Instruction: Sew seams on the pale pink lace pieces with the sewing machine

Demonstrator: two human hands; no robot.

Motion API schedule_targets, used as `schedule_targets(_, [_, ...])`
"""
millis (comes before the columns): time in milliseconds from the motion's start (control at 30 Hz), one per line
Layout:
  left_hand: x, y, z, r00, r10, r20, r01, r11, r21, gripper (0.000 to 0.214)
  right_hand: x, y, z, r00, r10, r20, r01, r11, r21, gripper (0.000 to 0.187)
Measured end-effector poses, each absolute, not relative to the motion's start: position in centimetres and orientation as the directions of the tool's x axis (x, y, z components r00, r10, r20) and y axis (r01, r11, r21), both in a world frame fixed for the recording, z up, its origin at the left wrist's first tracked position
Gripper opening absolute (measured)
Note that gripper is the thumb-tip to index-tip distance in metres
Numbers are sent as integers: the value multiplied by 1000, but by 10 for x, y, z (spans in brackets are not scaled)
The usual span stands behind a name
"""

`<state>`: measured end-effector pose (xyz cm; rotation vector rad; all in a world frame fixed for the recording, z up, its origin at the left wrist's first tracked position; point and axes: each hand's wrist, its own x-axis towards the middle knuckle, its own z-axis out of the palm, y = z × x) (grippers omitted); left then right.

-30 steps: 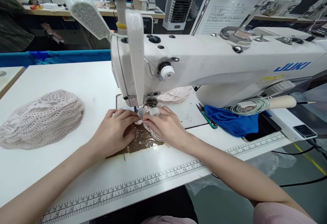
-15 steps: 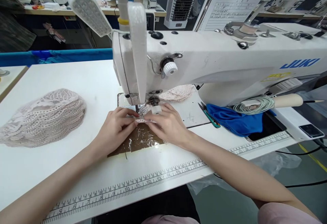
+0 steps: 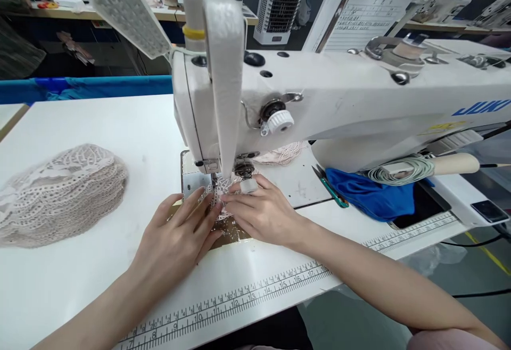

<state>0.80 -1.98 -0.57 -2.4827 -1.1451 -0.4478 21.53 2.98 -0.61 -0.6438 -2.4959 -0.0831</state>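
Note:
A piece of white lace (image 3: 224, 184) lies under the needle area of a white sewing machine (image 3: 343, 86). My left hand (image 3: 179, 230) is palm down at the lace's left edge, its fingers stretched out and spread, with fingertips near the presser foot. From the right, my right hand (image 3: 267, 209) has its fingers close together on the lace, tips meeting at its near edge; the thumb side is partly hidden. Below the lace, a brown, shiny taped patch (image 3: 233, 233) shows on the table. More lace (image 3: 283, 154) lies behind the machine head.
A stack of lace pieces (image 3: 66, 195) sits at left on the white table (image 3: 147, 131). To the right are green-handled thread snips (image 3: 335, 193), blue cloth (image 3: 375, 193), a dark phone (image 3: 425, 203) and a cord coil (image 3: 399, 169). A ruler strip (image 3: 223, 307) runs along the front edge.
My left hand has let go of the folded lace edge and spread its fingers flat. The lace now lies flatter under the machine. My right hand stays beside it. The view has shifted slightly.

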Motion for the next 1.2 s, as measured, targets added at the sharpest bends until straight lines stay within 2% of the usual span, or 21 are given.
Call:
schedule_targets(233, [7,-17,-4,621,655,430,773,-602,-201,36,215,31,-9,-737,412,535,469,883,-35,21])
schedule_targets(400, [7,-11,-2,662,627,411,744,-619,-254,34,214,34,-10,-746,427,511,483,875,-26,23])
schedule_targets(600, [5,-4,-4,632,642,434,758,-629,-172,39,213,39,-12,-741,466,484,526,851,-14,24])
schedule_targets(767, [4,-1,-6,622,677,394,771,-616,-159,39,212,42,-13,-722,483,495,567,824,23,27])
schedule_targets(1033, [6,-13,3,696,568,440,711,-635,-303,24,215,33,-10,-732,424,533,494,869,-14,22])
schedule_targets(1200, [5,-14,4,693,578,431,713,-641,-285,22,215,33,-10,-724,416,549,487,873,-20,22])
